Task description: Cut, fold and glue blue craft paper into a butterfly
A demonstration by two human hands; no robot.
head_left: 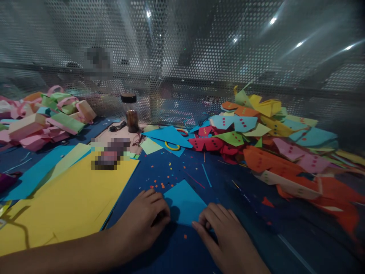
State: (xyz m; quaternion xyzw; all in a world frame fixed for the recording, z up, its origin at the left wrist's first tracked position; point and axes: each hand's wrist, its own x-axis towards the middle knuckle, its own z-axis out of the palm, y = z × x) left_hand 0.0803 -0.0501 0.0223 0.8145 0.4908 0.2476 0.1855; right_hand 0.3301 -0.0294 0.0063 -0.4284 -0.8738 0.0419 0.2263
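Observation:
A small light-blue paper sheet (184, 201) lies on the dark blue table (176, 247) right in front of me. My left hand (142, 222) rests on its left edge with the fingers curled and pressed down onto the paper. My right hand (225, 238) presses the sheet's near right corner with bent fingers. Tiny coloured paper bits lie scattered around the sheet.
A big yellow sheet (65, 201) covers the near left. A heap of folded spotted paper figures (270, 148) fills the right. Pink and green folded boxes (42, 121) pile at far left. A corked jar (131, 114) and a yellow ring (172, 146) stand before the perforated metal wall (199, 57).

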